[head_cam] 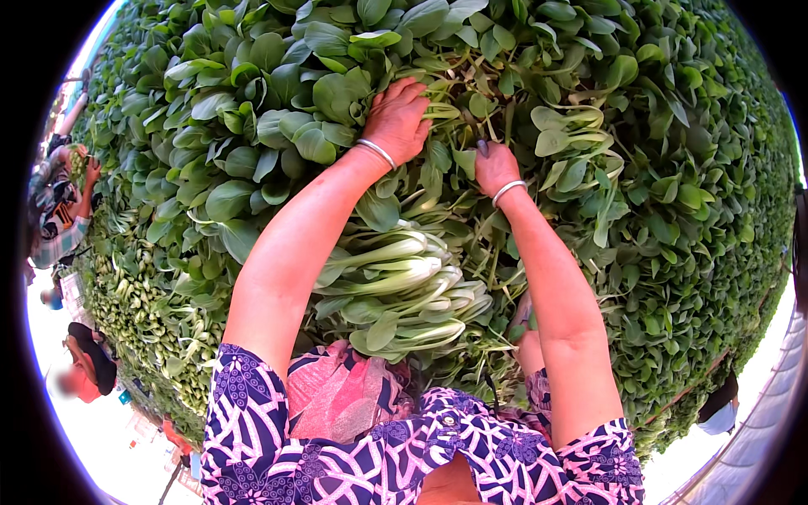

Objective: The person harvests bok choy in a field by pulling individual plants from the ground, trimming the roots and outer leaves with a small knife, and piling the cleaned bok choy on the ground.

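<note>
My left hand [398, 120] lies over a leafy bok choy plant [344, 98], its fingers around the pale stalks and partly hidden by them. To its right and slightly nearer me, my right hand [497, 167] is curled into a fist low among the plants. A small grey object [483, 148] shows at the top of that fist; what it is cannot be made out. Between my forearms lies a pile of cut bok choy [410, 271], white bases pointing right and leaves left. A few loose, bent bok choy plants [574, 132] rest to the right of my right hand.
Dense standing bok choy [688, 164] fills the right side and the far bed. More cut bok choy [151, 303] is spread at the left. A person [60, 202] holds greens at the left edge, and another person [91, 363] is below. My knee in patterned cloth [347, 391] is close in front.
</note>
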Motion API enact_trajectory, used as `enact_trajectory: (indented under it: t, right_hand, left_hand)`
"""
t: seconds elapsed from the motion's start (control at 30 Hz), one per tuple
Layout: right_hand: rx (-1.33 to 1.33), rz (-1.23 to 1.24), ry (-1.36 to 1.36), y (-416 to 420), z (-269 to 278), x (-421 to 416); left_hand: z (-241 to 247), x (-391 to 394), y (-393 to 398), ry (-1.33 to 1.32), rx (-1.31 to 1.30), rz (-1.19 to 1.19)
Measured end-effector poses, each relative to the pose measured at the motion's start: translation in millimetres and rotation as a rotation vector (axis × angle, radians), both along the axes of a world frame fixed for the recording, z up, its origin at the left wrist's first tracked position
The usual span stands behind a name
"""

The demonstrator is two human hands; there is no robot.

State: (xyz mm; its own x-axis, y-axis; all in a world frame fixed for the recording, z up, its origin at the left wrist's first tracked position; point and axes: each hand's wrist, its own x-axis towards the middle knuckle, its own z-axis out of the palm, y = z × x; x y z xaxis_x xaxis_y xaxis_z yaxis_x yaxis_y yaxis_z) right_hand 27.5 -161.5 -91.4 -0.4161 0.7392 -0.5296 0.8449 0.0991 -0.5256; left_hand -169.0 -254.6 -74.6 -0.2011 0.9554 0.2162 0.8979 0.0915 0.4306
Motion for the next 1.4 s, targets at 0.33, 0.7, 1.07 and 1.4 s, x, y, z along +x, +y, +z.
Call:
enact_trajectory:
  t: [0.33, 0.7, 1.07, 1.4]
  right_hand:
    - [-0.027, 0.128, -0.049, -4, -6, 2]
    - [0.139, 0.015, 0.034, 12, 17, -18]
    - [0.094, 0.060, -0.049, 30, -3, -36]
    - [0.065, 0.149, -0.102, 29, 16, -50]
  left_hand:
    - [1, -5, 0, -0.015, -0.039, -0.019]
    - [3, -6, 0, -0.012, -0.131, 0.003]
    - [2, -7, 2, -0.036, -0.149, 0.053]
    - [3, -10, 13, -0.112, -0.332, 0.246]
